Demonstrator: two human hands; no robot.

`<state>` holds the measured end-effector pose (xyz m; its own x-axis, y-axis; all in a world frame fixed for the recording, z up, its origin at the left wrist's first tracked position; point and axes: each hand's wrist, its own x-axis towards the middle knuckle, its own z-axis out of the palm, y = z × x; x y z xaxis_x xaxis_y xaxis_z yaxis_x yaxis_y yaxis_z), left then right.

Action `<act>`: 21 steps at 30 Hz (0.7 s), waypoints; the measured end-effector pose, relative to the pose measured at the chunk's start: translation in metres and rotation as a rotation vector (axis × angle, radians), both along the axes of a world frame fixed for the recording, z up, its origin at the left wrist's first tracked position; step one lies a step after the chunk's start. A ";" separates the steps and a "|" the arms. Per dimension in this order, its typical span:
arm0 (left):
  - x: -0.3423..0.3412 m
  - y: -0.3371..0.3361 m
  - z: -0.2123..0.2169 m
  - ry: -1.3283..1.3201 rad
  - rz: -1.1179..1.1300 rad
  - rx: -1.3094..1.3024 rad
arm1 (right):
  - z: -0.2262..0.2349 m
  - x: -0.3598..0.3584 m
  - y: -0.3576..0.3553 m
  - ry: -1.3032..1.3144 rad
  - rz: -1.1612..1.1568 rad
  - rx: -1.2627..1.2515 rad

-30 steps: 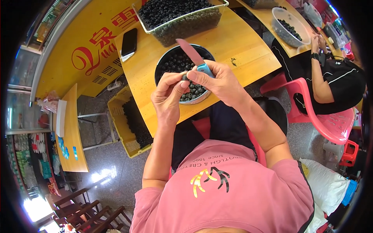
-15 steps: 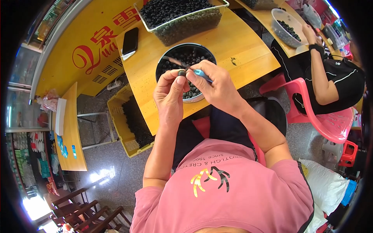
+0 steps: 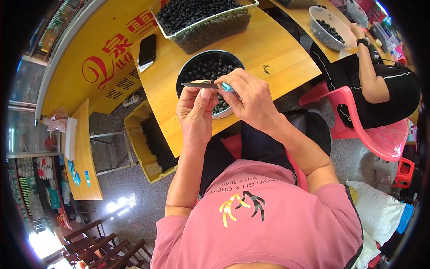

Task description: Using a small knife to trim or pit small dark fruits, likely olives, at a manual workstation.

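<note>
My left hand [image 3: 195, 114] pinches a small dark round fruit [image 3: 206, 82], mostly hidden behind the blade and fingertips. My right hand [image 3: 253, 96] is closed around the blue handle of a small knife [image 3: 195, 85]. The blade lies nearly level, its tip to the left, across the fruit and just over my left fingertips. Below both hands stands a round tub [image 3: 178, 80] with many dark round fruits [image 3: 207, 67] in it. A clear rectangular bin [image 3: 246, 19], heaped with the same kind of fruit, sits behind the tub.
A black phone [image 3: 147, 50] lies on the wooden table [image 3: 286, 58] at the left. On the floor, a yellow crate [image 3: 130, 123] holds dark scraps. To the right, a person sits on a pink chair [image 3: 354, 121] beside a clear bowl [image 3: 316, 33] of fruit.
The knife blade has swung down from a raised slant to lie nearly level across the fruit. My right hand has turned with it; my left hand stays almost in place.
</note>
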<state>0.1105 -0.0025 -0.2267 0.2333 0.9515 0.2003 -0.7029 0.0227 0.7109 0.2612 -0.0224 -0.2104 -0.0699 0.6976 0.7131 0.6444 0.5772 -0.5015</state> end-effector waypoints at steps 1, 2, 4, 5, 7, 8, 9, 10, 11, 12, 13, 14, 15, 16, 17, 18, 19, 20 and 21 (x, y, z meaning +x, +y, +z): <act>0.000 0.000 0.000 -0.005 -0.003 0.007 | 0.000 0.000 0.000 -0.011 -0.009 0.012; 0.001 0.001 0.000 -0.004 -0.005 0.006 | 0.000 0.000 0.001 -0.022 -0.018 0.024; 0.000 0.001 0.000 -0.013 -0.012 0.004 | -0.001 0.000 0.002 -0.016 -0.020 0.022; -0.001 0.001 0.000 -0.013 -0.015 0.004 | -0.002 0.001 0.003 -0.011 -0.022 0.021; -0.004 -0.002 0.001 0.032 -0.064 0.114 | -0.015 0.006 0.013 -0.049 -0.098 -0.046; 0.000 -0.007 0.008 -0.014 -0.076 0.203 | -0.017 0.007 0.017 -0.086 -0.170 -0.113; 0.000 -0.007 0.007 -0.014 -0.076 0.203 | -0.018 0.009 0.017 -0.086 -0.170 -0.113; 0.000 -0.006 0.007 -0.038 -0.076 0.166 | -0.017 0.010 0.017 0.024 -0.139 -0.126; -0.002 -0.007 0.006 -0.061 -0.071 0.127 | -0.013 0.009 0.017 0.134 -0.103 -0.141; -0.005 0.001 0.000 -0.058 -0.087 0.160 | -0.007 0.009 0.016 0.229 -0.023 -0.212; -0.006 0.000 -0.001 -0.056 -0.082 0.158 | 0.001 0.006 0.013 0.230 -0.019 -0.214; -0.004 0.000 -0.003 -0.049 -0.023 0.057 | 0.010 0.005 0.007 0.362 0.096 -0.314; -0.005 -0.001 -0.003 -0.038 0.043 -0.044 | 0.017 0.001 0.001 0.497 0.219 -0.415; -0.005 -0.002 -0.003 -0.013 0.052 -0.056 | 0.021 -0.002 -0.002 0.561 0.276 -0.478; -0.004 -0.002 -0.003 -0.013 0.053 -0.055 | 0.019 -0.004 -0.002 0.561 0.276 -0.478; -0.002 -0.003 -0.004 -0.005 0.062 -0.034 | 0.015 -0.006 -0.001 0.632 0.313 -0.498; -0.001 -0.003 -0.005 0.003 0.071 -0.013 | 0.013 -0.007 0.000 0.703 0.350 -0.518; -0.001 -0.001 -0.007 0.002 0.071 -0.014 | 0.012 -0.007 0.000 0.702 0.350 -0.519; -0.002 0.000 -0.009 0.049 0.079 0.029 | 0.011 -0.006 0.000 0.755 0.381 -0.545</act>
